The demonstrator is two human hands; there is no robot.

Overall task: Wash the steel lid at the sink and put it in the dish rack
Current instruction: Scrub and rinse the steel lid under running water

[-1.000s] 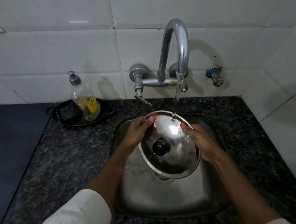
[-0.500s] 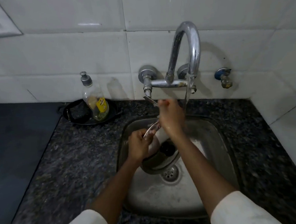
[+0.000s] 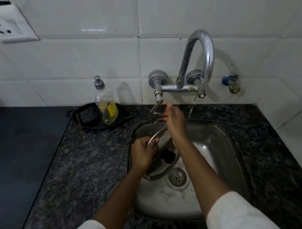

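Note:
The steel lid point(image 3: 157, 169) with its black knob point(image 3: 167, 155) stands tilted on edge in the left part of the steel sink point(image 3: 226, 155). My left hand point(image 3: 144, 153) grips the lid's upper rim. My right hand point(image 3: 173, 120) is stretched up past the lid to the tap's left lever handle point(image 3: 157, 106), fingers at the lever. A thin trickle of water point(image 3: 190, 110) falls from the curved spout point(image 3: 203, 57).
A dish soap bottle point(image 3: 106, 106) stands in a black tray point(image 3: 86, 119) left of the tap. Dark granite counter point(image 3: 89, 165) surrounds the sink. A small valve point(image 3: 232, 83) and a wall socket point(image 3: 3, 26) sit on the tiled wall.
My right hand left the lid and reached up to the tap lever. The left hand tipped the lid on edge and lowered it in the sink. The water stream thinned.

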